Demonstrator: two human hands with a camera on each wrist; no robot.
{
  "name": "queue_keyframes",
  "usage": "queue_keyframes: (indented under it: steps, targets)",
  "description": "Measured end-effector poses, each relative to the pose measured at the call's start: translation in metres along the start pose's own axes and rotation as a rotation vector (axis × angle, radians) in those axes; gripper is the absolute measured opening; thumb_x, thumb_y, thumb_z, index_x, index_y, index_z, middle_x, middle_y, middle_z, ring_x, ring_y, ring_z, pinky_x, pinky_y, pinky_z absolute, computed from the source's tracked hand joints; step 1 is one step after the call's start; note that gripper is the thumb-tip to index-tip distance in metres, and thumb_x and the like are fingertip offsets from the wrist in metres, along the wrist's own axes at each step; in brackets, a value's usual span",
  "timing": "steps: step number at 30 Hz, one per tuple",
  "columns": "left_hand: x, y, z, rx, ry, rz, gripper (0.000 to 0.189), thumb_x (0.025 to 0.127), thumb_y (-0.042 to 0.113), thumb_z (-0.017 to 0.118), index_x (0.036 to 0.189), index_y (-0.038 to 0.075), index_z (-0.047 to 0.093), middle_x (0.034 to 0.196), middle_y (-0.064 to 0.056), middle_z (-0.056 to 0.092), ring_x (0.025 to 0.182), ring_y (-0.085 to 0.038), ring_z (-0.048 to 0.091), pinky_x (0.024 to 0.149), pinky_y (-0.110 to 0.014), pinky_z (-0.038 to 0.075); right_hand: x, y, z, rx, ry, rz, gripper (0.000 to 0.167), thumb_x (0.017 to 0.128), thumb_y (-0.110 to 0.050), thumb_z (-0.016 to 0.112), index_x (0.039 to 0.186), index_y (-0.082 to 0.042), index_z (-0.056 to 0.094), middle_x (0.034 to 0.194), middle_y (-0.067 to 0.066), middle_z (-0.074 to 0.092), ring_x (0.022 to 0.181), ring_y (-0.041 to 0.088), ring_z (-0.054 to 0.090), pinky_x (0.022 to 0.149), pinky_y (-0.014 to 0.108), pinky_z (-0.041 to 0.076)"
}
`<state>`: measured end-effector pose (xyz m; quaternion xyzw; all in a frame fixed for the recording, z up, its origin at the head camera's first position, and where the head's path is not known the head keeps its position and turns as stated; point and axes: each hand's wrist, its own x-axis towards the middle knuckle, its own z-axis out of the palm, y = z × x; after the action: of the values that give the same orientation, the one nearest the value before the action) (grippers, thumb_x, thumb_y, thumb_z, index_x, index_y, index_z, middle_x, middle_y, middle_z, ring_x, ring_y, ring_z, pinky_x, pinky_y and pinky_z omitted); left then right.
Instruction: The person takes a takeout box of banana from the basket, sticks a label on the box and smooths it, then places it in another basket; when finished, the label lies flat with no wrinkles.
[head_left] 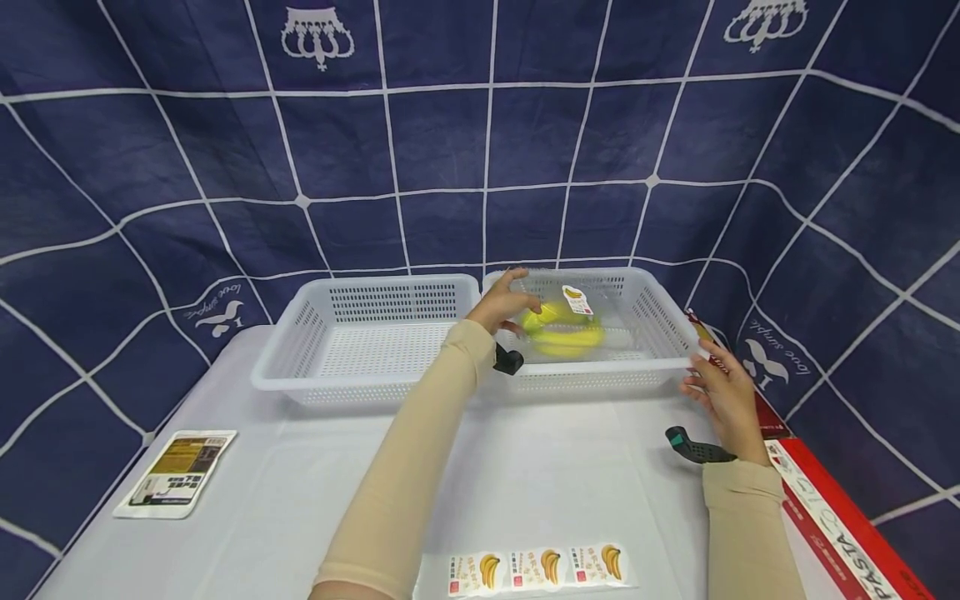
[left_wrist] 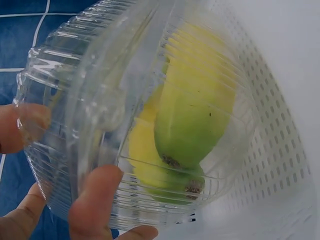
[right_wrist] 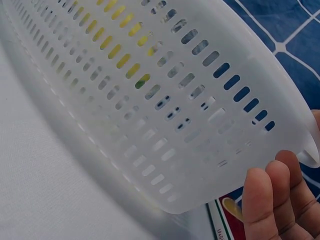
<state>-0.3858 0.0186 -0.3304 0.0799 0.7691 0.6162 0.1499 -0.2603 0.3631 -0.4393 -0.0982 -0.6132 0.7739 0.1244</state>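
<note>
In the head view my left hand (head_left: 501,307) holds the left end of a clear plastic clamshell box (head_left: 618,333) inside the right white basket (head_left: 570,373). Yellow-green bananas (left_wrist: 195,95) lie inside the box, seen up close in the left wrist view. On the box's top is a banana label (head_left: 577,300). My right hand (head_left: 727,396) is at the basket's front right corner. Seen from the right wrist, its fingers (right_wrist: 258,205) stand on both sides of the rim corner and appear to grip it; the contact is partly out of frame.
Another white basket (head_left: 375,384) stands on the left, beside the first. A strip of banana labels (head_left: 536,571) lies on the near table. A flat packet (head_left: 178,473) lies at left. A red pasta box (head_left: 843,525) lines the right edge, and a blue checked cloth (head_left: 442,150) hangs behind.
</note>
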Motion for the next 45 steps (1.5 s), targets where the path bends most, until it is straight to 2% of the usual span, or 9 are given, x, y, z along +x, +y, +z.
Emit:
queue_keyframes:
  steps: [5, 11, 19, 22, 28, 33, 36, 45]
  targets:
    - [0.001, -0.004, 0.004, 0.014, 0.012, 0.000, 0.087, 0.094, 0.001, 0.071, 0.170, 0.019, 0.033, 0.169, -0.019, 0.039, 0.140, -0.035, 0.054, 0.054, -0.026, 0.053, -0.001, 0.001, 0.000, 0.016, -0.010, -0.008, 0.042, 0.109, -0.024, 0.069, 0.148, -0.027, 0.055, 0.104, -0.007, 0.065, 0.082, 0.006, 0.069, 0.075, 0.021, 0.062]
    - [0.003, -0.010, 0.008, 0.024, 0.015, -0.009, 0.088, 0.095, 0.001, 0.071, 0.171, 0.020, 0.032, 0.167, -0.019, 0.042, 0.133, -0.035, 0.060, 0.057, -0.028, 0.054, 0.000, 0.000, 0.000, 0.012, -0.016, -0.022, 0.047, 0.108, -0.026, 0.069, 0.152, -0.024, 0.052, 0.104, -0.007, 0.065, 0.082, 0.006, 0.068, 0.075, 0.021, 0.062]
    - [0.007, -0.017, 0.010, 0.042, 0.038, 0.004, 0.087, 0.097, 0.005, 0.074, 0.171, 0.022, 0.032, 0.172, -0.016, 0.035, 0.132, -0.035, 0.061, 0.060, -0.027, 0.056, 0.001, 0.001, -0.001, 0.009, -0.015, -0.010, 0.043, 0.110, -0.024, 0.067, 0.150, -0.026, 0.053, 0.102, -0.007, 0.066, 0.083, 0.006, 0.068, 0.075, 0.021, 0.062]
    - [0.008, -0.019, 0.010, 0.051, 0.059, 0.016, 0.087, 0.098, 0.007, 0.075, 0.172, 0.022, 0.031, 0.172, -0.017, 0.036, 0.131, -0.035, 0.062, 0.068, -0.028, 0.059, 0.002, 0.002, -0.002, 0.008, -0.015, -0.009, 0.041, 0.110, -0.024, 0.067, 0.148, -0.027, 0.053, 0.102, -0.008, 0.066, 0.083, 0.007, 0.069, 0.075, 0.021, 0.062]
    - [0.008, -0.020, 0.013, 0.031, 0.077, 0.034, 0.085, 0.101, 0.010, 0.075, 0.172, 0.017, 0.028, 0.169, -0.020, 0.039, 0.132, -0.035, 0.062, 0.093, -0.042, 0.061, 0.002, 0.002, -0.002, 0.015, -0.019, -0.012, 0.043, 0.110, -0.024, 0.067, 0.150, -0.026, 0.052, 0.103, -0.007, 0.066, 0.084, 0.008, 0.069, 0.076, 0.021, 0.062]
    - [0.008, -0.021, 0.017, -0.010, 0.082, 0.028, 0.087, 0.102, 0.010, 0.075, 0.172, 0.014, 0.024, 0.171, -0.022, 0.034, 0.139, -0.039, 0.057, 0.107, -0.048, 0.056, 0.002, 0.003, -0.003, 0.018, -0.019, -0.007, 0.043, 0.110, -0.023, 0.067, 0.150, -0.026, 0.052, 0.102, -0.007, 0.066, 0.083, 0.007, 0.069, 0.076, 0.021, 0.062]
    - [0.009, -0.023, 0.020, -0.012, 0.100, 0.022, 0.088, 0.101, 0.010, 0.075, 0.172, 0.013, 0.023, 0.172, -0.022, 0.031, 0.147, -0.041, 0.050, 0.115, -0.048, 0.049, 0.002, 0.003, -0.004, 0.008, -0.013, -0.007, 0.042, 0.110, -0.023, 0.066, 0.149, -0.027, 0.053, 0.101, -0.008, 0.067, 0.083, 0.007, 0.069, 0.075, 0.021, 0.062]
    - [0.015, -0.031, 0.025, 0.018, 0.129, -0.012, 0.090, 0.099, 0.013, 0.076, 0.172, 0.010, 0.022, 0.175, -0.020, 0.028, 0.157, -0.041, 0.034, 0.128, -0.052, 0.031, 0.002, 0.003, -0.003, 0.001, -0.017, -0.021, 0.046, 0.109, -0.027, 0.069, 0.152, -0.026, 0.052, 0.105, -0.006, 0.065, 0.084, 0.007, 0.069, 0.076, 0.021, 0.062]
